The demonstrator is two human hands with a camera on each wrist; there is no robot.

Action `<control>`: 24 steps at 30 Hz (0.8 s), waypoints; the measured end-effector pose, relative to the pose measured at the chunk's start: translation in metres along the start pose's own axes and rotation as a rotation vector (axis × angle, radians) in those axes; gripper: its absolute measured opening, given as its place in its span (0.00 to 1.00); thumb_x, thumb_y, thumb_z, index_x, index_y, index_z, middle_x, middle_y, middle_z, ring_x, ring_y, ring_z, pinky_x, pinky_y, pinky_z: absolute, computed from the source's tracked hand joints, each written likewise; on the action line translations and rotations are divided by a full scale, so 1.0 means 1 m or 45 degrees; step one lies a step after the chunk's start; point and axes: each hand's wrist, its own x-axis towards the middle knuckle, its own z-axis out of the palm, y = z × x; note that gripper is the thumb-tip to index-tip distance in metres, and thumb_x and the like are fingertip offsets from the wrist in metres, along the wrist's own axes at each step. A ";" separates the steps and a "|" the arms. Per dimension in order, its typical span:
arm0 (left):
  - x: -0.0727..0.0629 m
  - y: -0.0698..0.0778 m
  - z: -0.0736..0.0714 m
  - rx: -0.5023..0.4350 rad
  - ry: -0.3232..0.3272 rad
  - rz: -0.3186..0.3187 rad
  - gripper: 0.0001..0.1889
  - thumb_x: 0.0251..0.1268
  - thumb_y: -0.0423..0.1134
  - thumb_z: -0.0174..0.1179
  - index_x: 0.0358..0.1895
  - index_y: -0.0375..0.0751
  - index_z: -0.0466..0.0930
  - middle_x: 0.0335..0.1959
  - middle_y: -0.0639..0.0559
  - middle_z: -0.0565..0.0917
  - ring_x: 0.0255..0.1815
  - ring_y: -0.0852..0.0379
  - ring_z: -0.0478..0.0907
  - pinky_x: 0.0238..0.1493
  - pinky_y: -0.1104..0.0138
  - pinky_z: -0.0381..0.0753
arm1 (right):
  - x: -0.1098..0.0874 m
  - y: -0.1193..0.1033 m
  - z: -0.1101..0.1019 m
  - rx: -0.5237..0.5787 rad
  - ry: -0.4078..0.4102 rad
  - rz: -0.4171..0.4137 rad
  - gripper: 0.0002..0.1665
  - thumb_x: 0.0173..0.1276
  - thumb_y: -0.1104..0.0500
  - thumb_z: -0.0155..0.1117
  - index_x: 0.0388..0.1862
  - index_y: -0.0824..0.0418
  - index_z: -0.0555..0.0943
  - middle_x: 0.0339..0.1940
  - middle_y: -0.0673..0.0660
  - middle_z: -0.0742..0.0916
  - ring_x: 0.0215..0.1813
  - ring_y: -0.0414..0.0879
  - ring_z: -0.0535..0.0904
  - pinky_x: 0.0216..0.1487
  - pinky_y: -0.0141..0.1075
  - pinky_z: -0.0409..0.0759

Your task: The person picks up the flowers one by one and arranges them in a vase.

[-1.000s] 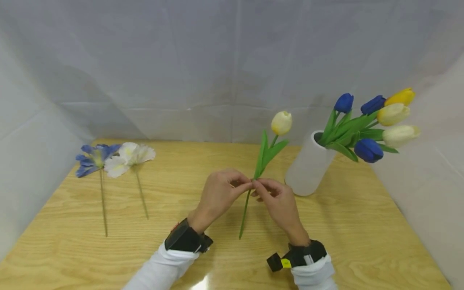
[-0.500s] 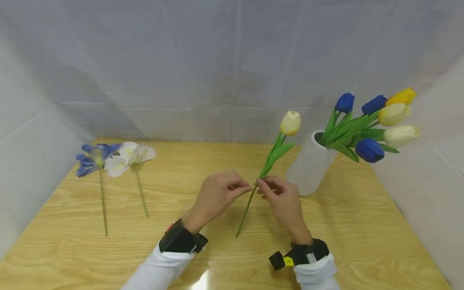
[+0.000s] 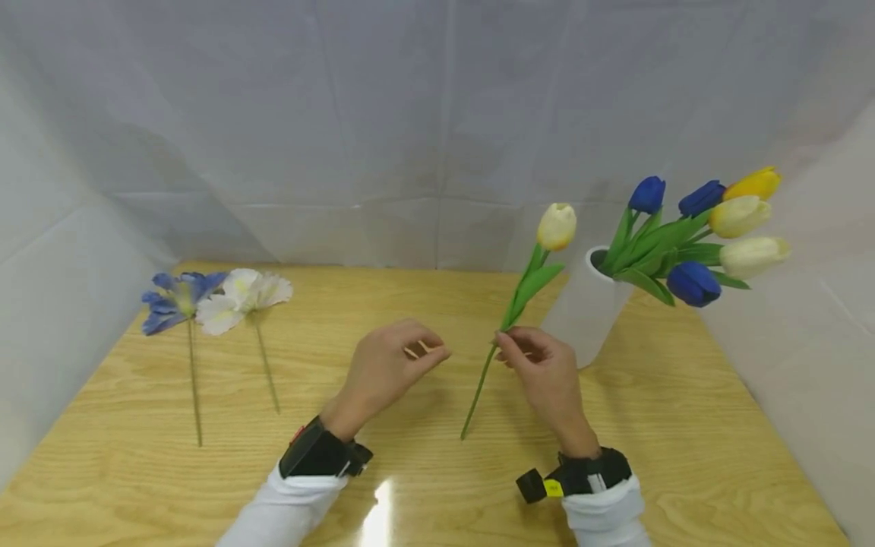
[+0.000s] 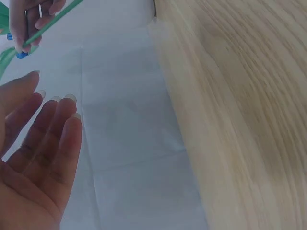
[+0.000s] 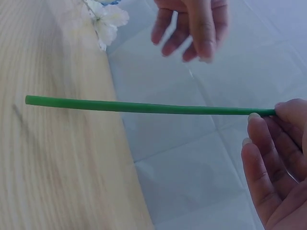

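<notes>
My right hand (image 3: pixel 547 372) pinches the green stem of a cream tulip (image 3: pixel 557 226) between thumb and fingers, just below its leaves. The bloom points up and the lower stem (image 5: pixel 144 108) slants down past the hand, over the table. My left hand (image 3: pixel 386 365) is apart from the tulip, to its left, with relaxed fingers and nothing in them; the left wrist view shows its palm. Just beyond my right hand, partly hidden by it, a frosted white vase (image 3: pixel 591 319) leans to the right with several blue, cream and yellow tulips (image 3: pixel 693 284) in it.
On the left of the wooden table (image 3: pixel 328 304) lie a blue flower (image 3: pixel 179 300) and a white flower (image 3: pixel 239 300) with long thin stems. A pale cloth backdrop (image 3: pixel 383 137) rises behind the table and along both sides.
My left hand has let go of the tulip and drawn back to the left. My right hand has carried the tulip a little to the right, towards the vase.
</notes>
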 end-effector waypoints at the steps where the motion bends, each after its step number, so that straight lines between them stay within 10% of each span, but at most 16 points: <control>1: -0.001 -0.001 -0.001 0.007 -0.003 -0.017 0.08 0.56 0.43 0.70 0.34 0.44 0.86 0.34 0.56 0.85 0.27 0.64 0.81 0.27 0.73 0.79 | 0.001 0.000 -0.002 -0.004 0.006 -0.004 0.10 0.67 0.58 0.65 0.38 0.64 0.85 0.32 0.56 0.87 0.32 0.46 0.83 0.34 0.34 0.83; 18: -0.025 -0.026 -0.019 0.235 -0.350 -0.396 0.18 0.57 0.51 0.67 0.49 0.48 0.83 0.48 0.56 0.80 0.43 0.55 0.80 0.34 0.62 0.80 | 0.033 -0.033 -0.058 -0.178 0.352 -0.254 0.07 0.63 0.63 0.67 0.32 0.68 0.85 0.28 0.58 0.87 0.27 0.35 0.83 0.28 0.26 0.81; 24: -0.032 -0.034 -0.022 0.251 -0.381 -0.410 0.18 0.58 0.49 0.67 0.49 0.45 0.82 0.49 0.52 0.79 0.44 0.52 0.80 0.35 0.59 0.80 | 0.041 -0.051 -0.075 -0.310 0.550 -0.366 0.08 0.60 0.65 0.69 0.28 0.71 0.84 0.27 0.56 0.87 0.27 0.32 0.82 0.28 0.21 0.78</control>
